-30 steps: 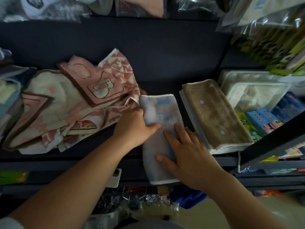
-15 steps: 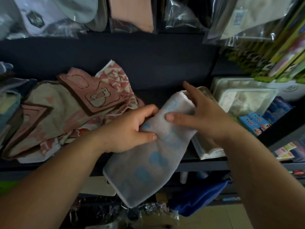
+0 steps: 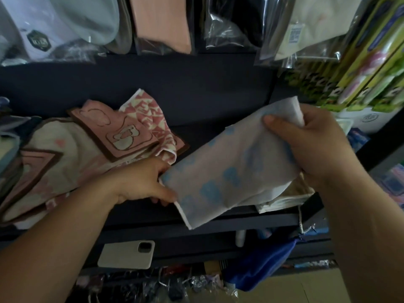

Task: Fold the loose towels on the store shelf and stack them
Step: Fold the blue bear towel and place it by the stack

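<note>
Dark store shelf (image 3: 196, 132) bore a heap of loose pink towels (image 3: 65, 154) at left. The blue-patterned towel (image 3: 229, 171) was held above its front edge, left hand (image 3: 142, 182) gripping the lower end, right hand (image 3: 312, 145) pinching the upper. A phone (image 3: 126, 254) lay on the shelf below.

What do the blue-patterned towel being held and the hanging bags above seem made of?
The blue-patterned towel looks like soft cloth, perhaps cotton: matte, sagging and creasing between the left hand and right hand. The hanging bags look like thin clear plastic film: glossy, wrinkled, with bright glints.
</note>
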### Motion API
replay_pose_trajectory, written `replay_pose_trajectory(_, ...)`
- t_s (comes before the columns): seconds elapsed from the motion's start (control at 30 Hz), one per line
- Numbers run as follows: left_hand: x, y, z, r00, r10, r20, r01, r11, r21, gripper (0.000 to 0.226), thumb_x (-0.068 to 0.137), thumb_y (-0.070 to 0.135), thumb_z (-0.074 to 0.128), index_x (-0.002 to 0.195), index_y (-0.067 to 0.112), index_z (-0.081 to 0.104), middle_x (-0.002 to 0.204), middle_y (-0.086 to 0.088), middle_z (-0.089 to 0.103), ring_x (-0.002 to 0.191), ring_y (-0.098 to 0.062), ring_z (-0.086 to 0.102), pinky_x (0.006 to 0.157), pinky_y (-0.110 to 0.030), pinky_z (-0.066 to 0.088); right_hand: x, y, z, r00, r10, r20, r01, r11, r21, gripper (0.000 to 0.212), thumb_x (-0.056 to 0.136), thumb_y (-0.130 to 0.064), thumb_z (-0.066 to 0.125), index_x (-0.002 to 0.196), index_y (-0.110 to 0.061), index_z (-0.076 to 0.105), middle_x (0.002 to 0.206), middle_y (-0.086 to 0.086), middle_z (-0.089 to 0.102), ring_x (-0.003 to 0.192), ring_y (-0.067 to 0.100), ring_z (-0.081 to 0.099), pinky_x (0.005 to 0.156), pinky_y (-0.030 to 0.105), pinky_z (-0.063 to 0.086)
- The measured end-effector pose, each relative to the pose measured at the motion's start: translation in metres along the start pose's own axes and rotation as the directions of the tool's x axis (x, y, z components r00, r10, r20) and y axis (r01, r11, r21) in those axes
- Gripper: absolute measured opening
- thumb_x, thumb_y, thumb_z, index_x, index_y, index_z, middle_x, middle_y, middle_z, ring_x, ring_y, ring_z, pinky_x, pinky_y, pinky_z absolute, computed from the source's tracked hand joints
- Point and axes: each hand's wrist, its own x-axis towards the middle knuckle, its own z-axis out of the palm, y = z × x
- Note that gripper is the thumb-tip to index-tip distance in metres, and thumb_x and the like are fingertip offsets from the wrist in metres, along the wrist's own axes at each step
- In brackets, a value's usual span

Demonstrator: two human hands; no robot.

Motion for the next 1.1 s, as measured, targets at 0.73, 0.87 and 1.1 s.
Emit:
replay_pose_trajectory(0.73, 0.185, 0.126, 0.000, 0.866, 0.302, -0.399, -0.386, 0.911, -0.148, 0.009, 0.098, 0.015, 0.061, 0.103, 0.020, 0.067, 0.085, 0.001, 0.068, 0.077, -0.013, 0.063, 0.073, -0.027, 0.049, -0.102, 0.051, 0.005, 0.928, 0.084, -0.363, -0.134, 0.984, -0.114, 0.035, 0.079, -0.019, 0.082, 0.090, -0.041, 0.057, 0.090, -0.014, 0.061, 0.075, 0.007, 0.062, 0.060, 0.027, 0.052)
replay_pose_trajectory(0.87, 0.215, 0.140, 0.013, 0.852, 0.329, -0.407, -0.401, 0.910, -0.105, 0.019, 0.097, 0.016, 0.064, 0.114, 0.012, 0.070, 0.095, -0.003, 0.069, 0.085, -0.015, 0.063, 0.071, -0.024, 0.049, -0.099, 0.060, 0.012, 0.902, -0.050, -0.429, -0.082, 0.955, -0.285, 0.025, 0.081, -0.007, 0.079, 0.077, -0.029, 0.068, 0.089, -0.013, 0.055, 0.072, 0.003, 0.059, 0.061, 0.004, 0.040)
replay_pose_trajectory(1.1, 0.242, 0.122, 0.044, 0.878, 0.356, -0.321, -0.325, 0.934, 0.147, 0.015, 0.094, 0.029, 0.066, 0.100, 0.016, 0.073, 0.093, -0.005, 0.072, 0.087, -0.021, 0.065, 0.074, -0.031, 0.050, -0.097, 0.073, 0.013, 0.964, 0.112, -0.243, -0.225, 0.832, -0.508, 0.044, 0.083, -0.036, 0.076, 0.124, -0.030, 0.062, 0.146, -0.010, 0.032, 0.125, 0.008, 0.044, 0.100, 0.020, 0.045)
